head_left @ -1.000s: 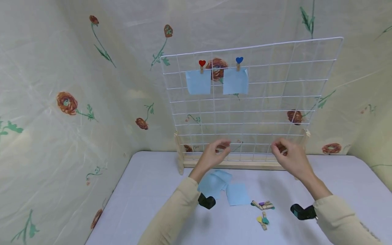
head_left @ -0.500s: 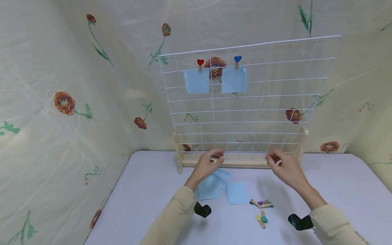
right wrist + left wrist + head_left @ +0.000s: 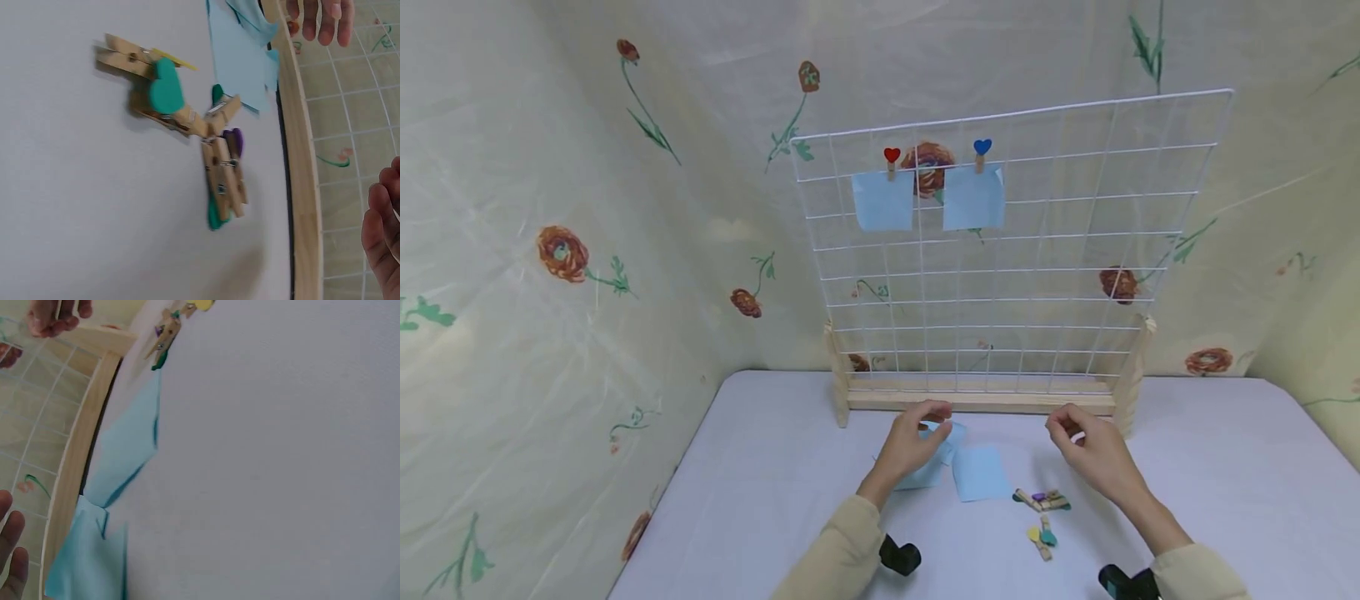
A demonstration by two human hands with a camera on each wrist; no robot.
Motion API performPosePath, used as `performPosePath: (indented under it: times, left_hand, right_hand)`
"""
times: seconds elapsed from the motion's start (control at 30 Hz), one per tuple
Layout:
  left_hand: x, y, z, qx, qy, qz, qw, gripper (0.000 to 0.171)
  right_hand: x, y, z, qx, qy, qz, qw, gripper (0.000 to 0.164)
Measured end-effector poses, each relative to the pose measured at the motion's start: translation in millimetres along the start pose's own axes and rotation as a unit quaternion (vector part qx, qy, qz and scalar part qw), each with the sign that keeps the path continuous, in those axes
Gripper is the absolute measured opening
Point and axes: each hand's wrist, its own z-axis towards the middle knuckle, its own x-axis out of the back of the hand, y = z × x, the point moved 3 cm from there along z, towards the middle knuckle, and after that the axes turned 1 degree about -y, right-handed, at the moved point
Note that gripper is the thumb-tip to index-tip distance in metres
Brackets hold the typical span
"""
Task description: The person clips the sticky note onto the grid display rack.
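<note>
My left hand (image 3: 912,446) hovers above loose blue paper squares (image 3: 981,475), its fingers loosely bent and holding nothing. To the right, my right hand (image 3: 1093,450) hangs over the table in front of the rack, fingers loosely curled, with nothing seen between them. Several wooden clothespins (image 3: 222,175) with green, purple and yellow hearts lie in a small pile between the hands, nearer the right one. On the white wire grid (image 3: 1037,267) hang two blue squares: one under a red heart clothespin (image 3: 892,158), the other under a blue heart clothespin (image 3: 982,150).
A wooden stand (image 3: 985,402) holds the grid upright at the back of the white table (image 3: 760,500). Flower-patterned cloth (image 3: 662,333) covers the walls behind and at the sides. A black camera mount (image 3: 900,557) sits at the left wrist.
Both hands have come down from in front of the grid's lower bars toward the table. The clipped squares, loose papers and clothespin pile have stayed in place.
</note>
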Motion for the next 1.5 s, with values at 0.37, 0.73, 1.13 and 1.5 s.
performPosePath:
  times: [0.37,0.73,1.13,1.5]
  left_hand:
    - [-19.4,-4.6,-27.0,-0.068,0.034,0.043,0.9962,0.030]
    - [-38.0,-6.3,-35.2,-0.065,0.040,0.021,0.9969,0.030]
    - [-50.0,-13.5,-50.0,-0.074,0.054,-0.003,0.9958,0.031]
    - [-53.2,-12.9,-51.7,-0.143,0.070,0.088,0.9833,0.042]
  right_hand:
    - [-19.0,23.7,-25.6,-0.056,-0.014,0.019,0.998,0.013]
    - [-22.5,39.3,-49.4,-0.137,-0.029,0.039,0.989,0.027]
    - [-42.6,36.0,-74.9,-0.192,-0.040,0.072,0.978,0.032]
    - [-47.6,33.6,-76.8,-0.112,0.015,0.036,0.993,0.022]
